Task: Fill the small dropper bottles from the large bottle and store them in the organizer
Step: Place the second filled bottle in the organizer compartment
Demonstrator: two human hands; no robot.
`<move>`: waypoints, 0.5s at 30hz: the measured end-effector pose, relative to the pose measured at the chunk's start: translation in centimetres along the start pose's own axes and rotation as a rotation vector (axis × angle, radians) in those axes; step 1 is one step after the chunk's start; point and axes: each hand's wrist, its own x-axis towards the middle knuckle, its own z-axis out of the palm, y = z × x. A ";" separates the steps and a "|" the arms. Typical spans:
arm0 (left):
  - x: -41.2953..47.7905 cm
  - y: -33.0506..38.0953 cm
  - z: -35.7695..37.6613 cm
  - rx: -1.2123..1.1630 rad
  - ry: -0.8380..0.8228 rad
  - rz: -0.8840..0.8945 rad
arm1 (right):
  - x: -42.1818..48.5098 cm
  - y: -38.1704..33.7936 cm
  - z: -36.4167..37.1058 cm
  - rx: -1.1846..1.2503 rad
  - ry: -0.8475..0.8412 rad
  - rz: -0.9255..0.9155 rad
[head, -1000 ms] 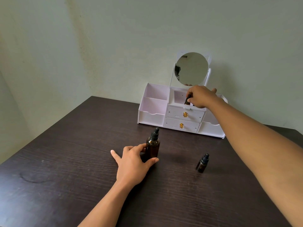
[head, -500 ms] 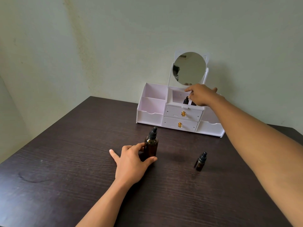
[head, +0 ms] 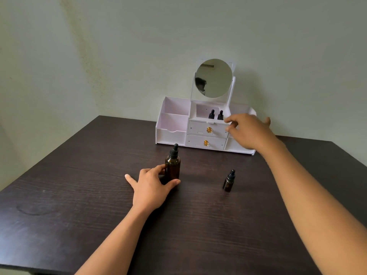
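The large amber bottle (head: 173,165) with a black dropper cap stands upright mid-table. My left hand (head: 152,188) rests on the table with thumb and forefinger around the bottle's base. One small dropper bottle (head: 229,181) stands alone to the right. Two small dropper bottles (head: 211,114) (head: 220,115) stand side by side in the top middle compartment of the white organizer (head: 172,124). My right hand (head: 249,131) hovers in front of the organizer's right side, fingers spread, holding nothing.
The organizer has two drawers with gold knobs (head: 209,130) and a round mirror (head: 213,78) on top, and stands against the wall at the back of the dark wooden table (head: 79,195). The table's right edge runs near my right forearm.
My right hand let go of a small bottle in the organizer's top compartment and drew back to the right, now open. The left hand stayed on the large bottle.
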 end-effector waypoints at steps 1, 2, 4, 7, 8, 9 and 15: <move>-0.2 0.1 0.1 0.009 -0.006 -0.002 | -1.6 0.3 0.5 0.003 -0.014 0.004; -0.1 0.0 0.0 0.014 -0.008 -0.004 | -2.9 0.4 1.2 0.005 -0.033 0.003; -0.1 0.0 0.1 0.016 -0.006 -0.004 | -5.5 0.8 2.5 0.018 -0.092 0.018; -0.1 0.0 0.1 0.030 -0.009 -0.002 | -8.1 1.5 4.1 0.027 -0.179 0.071; -0.2 0.0 0.1 0.035 -0.009 -0.002 | -8.7 1.7 4.4 0.021 -0.197 0.082; -0.2 0.0 0.1 0.038 -0.009 -0.003 | -9.1 1.9 4.8 0.020 -0.205 0.089; -0.4 0.2 -0.3 -0.014 -0.003 -0.013 | -9.9 1.1 5.2 0.058 -0.166 0.081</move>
